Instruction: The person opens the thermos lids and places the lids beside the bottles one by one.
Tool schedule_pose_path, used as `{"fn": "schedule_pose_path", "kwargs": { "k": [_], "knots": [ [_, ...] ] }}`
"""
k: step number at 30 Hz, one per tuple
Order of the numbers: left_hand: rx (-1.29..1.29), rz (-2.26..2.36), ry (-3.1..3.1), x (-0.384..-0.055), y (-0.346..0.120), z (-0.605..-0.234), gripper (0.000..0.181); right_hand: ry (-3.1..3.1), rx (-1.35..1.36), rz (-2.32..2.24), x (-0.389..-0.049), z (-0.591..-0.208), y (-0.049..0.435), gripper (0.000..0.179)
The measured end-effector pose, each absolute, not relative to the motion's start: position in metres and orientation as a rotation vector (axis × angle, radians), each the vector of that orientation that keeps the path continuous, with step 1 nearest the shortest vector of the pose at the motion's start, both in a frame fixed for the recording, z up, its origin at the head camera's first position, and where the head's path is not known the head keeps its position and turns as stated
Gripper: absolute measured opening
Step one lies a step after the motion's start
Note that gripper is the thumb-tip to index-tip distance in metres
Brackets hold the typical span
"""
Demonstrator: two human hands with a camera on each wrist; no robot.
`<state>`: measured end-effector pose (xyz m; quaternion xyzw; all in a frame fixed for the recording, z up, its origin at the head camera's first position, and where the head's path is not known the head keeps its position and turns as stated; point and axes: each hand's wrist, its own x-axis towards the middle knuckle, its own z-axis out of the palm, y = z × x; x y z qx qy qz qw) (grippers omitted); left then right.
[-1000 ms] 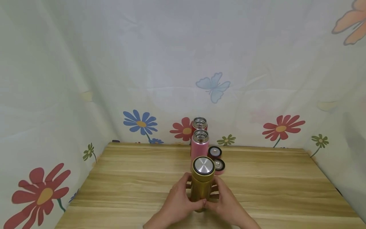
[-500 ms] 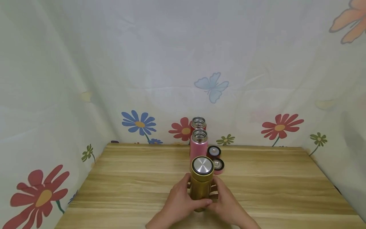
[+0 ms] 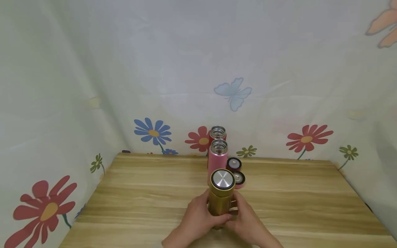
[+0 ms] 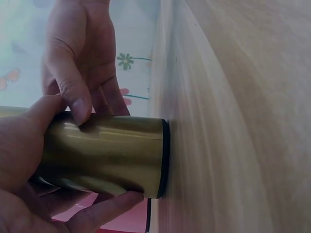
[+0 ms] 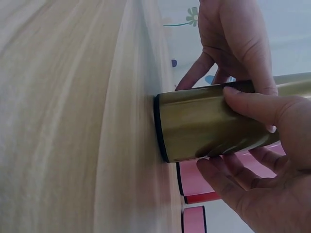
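Observation:
A gold thermos [image 3: 219, 203] with a silver-topped lid [image 3: 223, 179] stands upright near the front of the table. My left hand [image 3: 198, 215] grips its body from the left, thumb across the near side. From the right, my right hand [image 3: 245, 218] holds the same body, its thumb partly behind the left thumb in the head view. In the right wrist view the thermos's black base [image 5: 161, 128] is right at the tabletop. Directly behind stands a pink thermos [image 3: 217, 162] without its lid, and behind that a red thermos [image 3: 217, 135], also uncapped.
Two removed lids lie upside down right of the pink thermos: a dark red lid [image 3: 234, 164] and a pink lid [image 3: 238, 179]. The wooden table [image 3: 149, 193] ends at a flower-printed cloth [image 3: 173, 69] hung at the back and sides.
My left thumb has slid further right across the front of the gold thermos, over the right thumb. Both hands keep their hold, and the thermos stays in place; the head view shifts slightly.

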<state>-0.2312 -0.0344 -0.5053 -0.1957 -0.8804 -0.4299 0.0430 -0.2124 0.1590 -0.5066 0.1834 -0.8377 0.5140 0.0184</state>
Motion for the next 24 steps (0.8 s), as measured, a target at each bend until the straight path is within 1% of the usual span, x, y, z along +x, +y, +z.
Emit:
{"fn": "schedule_pose_path", "kwargs": {
  "k": [13,20,24],
  "knots": [
    [-0.61,-1.269,-2.69,-0.231,-0.033,-0.503,0.061,-2.692,0.637,1.574,-0.204,-0.491,0.163,0.087],
    [-0.582,-1.243,-2.729,-0.23,-0.033,-0.501,0.066,-2.739,0.544,1.513,-0.2,-0.48,0.162,0.091],
    [-0.557,-1.252,-2.753,-0.23,-0.034,-0.5,0.071,-2.625,0.577,1.492,-0.201,-0.473,0.16,0.089]
  ]
}}
